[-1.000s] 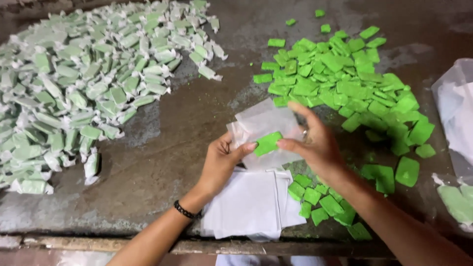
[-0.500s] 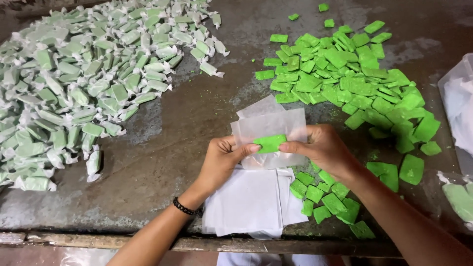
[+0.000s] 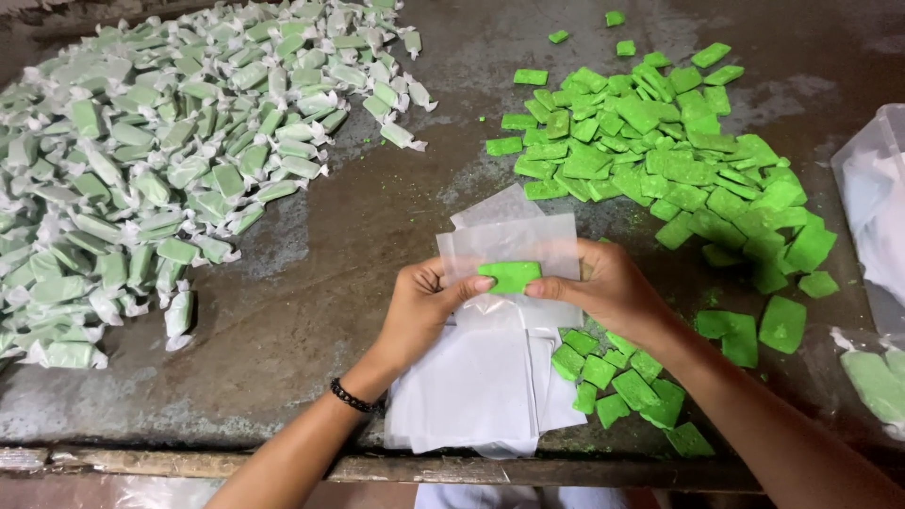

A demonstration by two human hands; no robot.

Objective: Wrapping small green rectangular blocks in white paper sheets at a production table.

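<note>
The left hand (image 3: 421,306) and right hand (image 3: 611,290) pinch a green piece (image 3: 510,275) on a wrapper (image 3: 509,245), held between both thumbs.

Sweet-wrapping workshop: heaped wrapped sweets (image 3: 170,160)

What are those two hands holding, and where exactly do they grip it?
A green candy piece on a clear wrapper sheet: the left hand pinches its left end, the right hand its right end.

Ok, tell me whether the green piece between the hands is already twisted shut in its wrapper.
No, the green piece lies bare on a flat clear wrapper sheet, pinched by the left hand and right hand.
</note>
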